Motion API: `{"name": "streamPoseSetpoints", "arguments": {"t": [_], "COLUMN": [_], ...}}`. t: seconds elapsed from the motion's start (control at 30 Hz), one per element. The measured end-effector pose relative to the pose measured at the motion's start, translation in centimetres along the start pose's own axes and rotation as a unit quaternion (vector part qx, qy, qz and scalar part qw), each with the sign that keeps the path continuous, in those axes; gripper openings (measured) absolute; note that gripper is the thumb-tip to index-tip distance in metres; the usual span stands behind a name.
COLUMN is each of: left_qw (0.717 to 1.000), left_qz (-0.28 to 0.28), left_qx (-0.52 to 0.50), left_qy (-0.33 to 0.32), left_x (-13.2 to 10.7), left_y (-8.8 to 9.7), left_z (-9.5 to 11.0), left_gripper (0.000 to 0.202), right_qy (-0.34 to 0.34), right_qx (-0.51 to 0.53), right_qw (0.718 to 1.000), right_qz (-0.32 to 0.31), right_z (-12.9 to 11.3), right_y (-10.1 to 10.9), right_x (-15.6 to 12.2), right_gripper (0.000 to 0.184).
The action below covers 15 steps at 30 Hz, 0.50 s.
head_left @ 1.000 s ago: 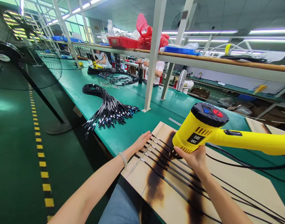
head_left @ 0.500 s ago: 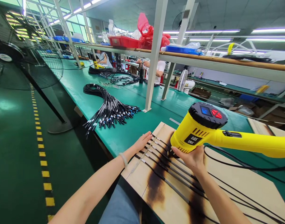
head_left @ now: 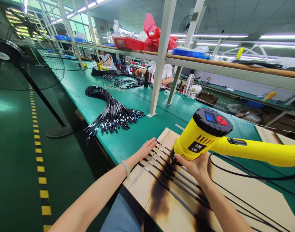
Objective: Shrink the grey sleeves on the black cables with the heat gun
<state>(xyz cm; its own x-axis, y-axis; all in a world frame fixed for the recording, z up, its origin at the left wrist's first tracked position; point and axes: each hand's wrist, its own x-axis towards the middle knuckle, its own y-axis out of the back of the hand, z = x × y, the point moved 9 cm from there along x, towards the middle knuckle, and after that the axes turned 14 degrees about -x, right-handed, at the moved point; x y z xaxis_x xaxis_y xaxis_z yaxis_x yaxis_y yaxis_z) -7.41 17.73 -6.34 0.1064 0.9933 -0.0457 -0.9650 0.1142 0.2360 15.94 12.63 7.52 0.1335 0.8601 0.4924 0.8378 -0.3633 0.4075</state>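
Observation:
My right hand (head_left: 197,166) grips the barrel of a yellow heat gun (head_left: 200,135) close to its nozzle. The gun points down at several black cables (head_left: 159,162) laid side by side across a scorched wooden board (head_left: 236,180). Grey sleeves (head_left: 182,201) cover part of the cables. With fingers stretched out together, my left hand (head_left: 147,149) lies flat over the cable ends at the board's left edge. The nozzle tip is partly hidden by my right thumb and the dark burn mark.
A bundle of black cables (head_left: 113,112) lies on the green table (head_left: 89,106). A metal post (head_left: 159,64) supports a shelf with a red tray (head_left: 129,43). A floor fan (head_left: 29,74) stands left. Across the table sits a person in white (head_left: 165,72). The gun's cord (head_left: 234,170) trails right.
The heat gun and my right hand have shifted slightly left along the cables. My left hand keeps its place on the cable ends. The person across the table has stretched an arm sideways.

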Motion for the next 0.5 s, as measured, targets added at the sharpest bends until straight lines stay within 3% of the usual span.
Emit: {"name": "streamPoseSetpoints", "arguments": {"t": [0.5], "left_qw": [1.000], "left_qz": [0.011], "left_qx": [-0.006], "left_qy": [-0.002], "left_x": [-0.22], "left_y": [0.06], "left_z": [0.29], "left_gripper": [0.069], "right_qy": [0.005], "right_qx": [0.022], "right_qw": [1.000], "right_qz": [-0.020], "right_z": [-0.69], "right_y": [-0.57], "right_x": [0.07], "right_gripper": [0.044]}}
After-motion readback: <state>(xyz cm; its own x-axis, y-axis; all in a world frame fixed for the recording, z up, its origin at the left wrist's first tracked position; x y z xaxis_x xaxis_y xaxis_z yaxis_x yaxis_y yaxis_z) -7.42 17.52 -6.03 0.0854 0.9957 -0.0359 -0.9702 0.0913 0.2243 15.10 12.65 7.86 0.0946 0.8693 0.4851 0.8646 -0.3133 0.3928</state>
